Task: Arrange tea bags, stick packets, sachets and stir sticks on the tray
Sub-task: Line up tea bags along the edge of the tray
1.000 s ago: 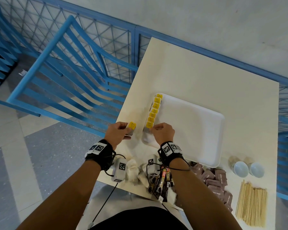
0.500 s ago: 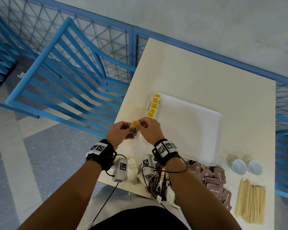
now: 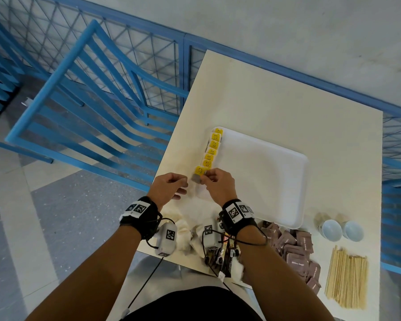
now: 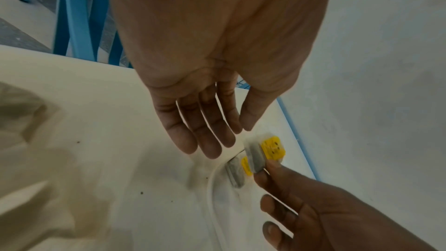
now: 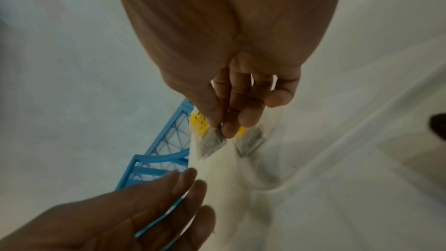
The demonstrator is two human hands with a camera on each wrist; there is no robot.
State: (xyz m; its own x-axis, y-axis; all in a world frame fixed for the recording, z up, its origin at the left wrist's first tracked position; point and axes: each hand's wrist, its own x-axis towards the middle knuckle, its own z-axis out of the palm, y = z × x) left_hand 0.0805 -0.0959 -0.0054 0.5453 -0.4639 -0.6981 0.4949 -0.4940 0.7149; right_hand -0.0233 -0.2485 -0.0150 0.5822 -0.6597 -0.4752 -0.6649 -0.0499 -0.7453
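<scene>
A white tray (image 3: 264, 177) lies on the cream table. Several tea bags with yellow tags (image 3: 212, 148) stand in a row along its left edge. My right hand (image 3: 214, 181) pinches one more tea bag (image 3: 199, 173) (image 4: 264, 151) (image 5: 207, 136) between thumb and fingers at the near end of that row, over the tray's near left corner. My left hand (image 3: 169, 189) (image 4: 212, 127) hovers just left of it with straight, relaxed fingers, holding nothing.
At the table's near edge lie white tea bags (image 3: 183, 235), dark stick packets (image 3: 226, 253), brown sachets (image 3: 296, 249) and wooden stir sticks (image 3: 345, 276). Two pale blue cups (image 3: 340, 230) stand right of the tray. A blue chair (image 3: 90, 105) and railing border the left.
The tea bag passed from my left hand to my right hand, which carried it right to the row's near end. My left hand let go and opened.
</scene>
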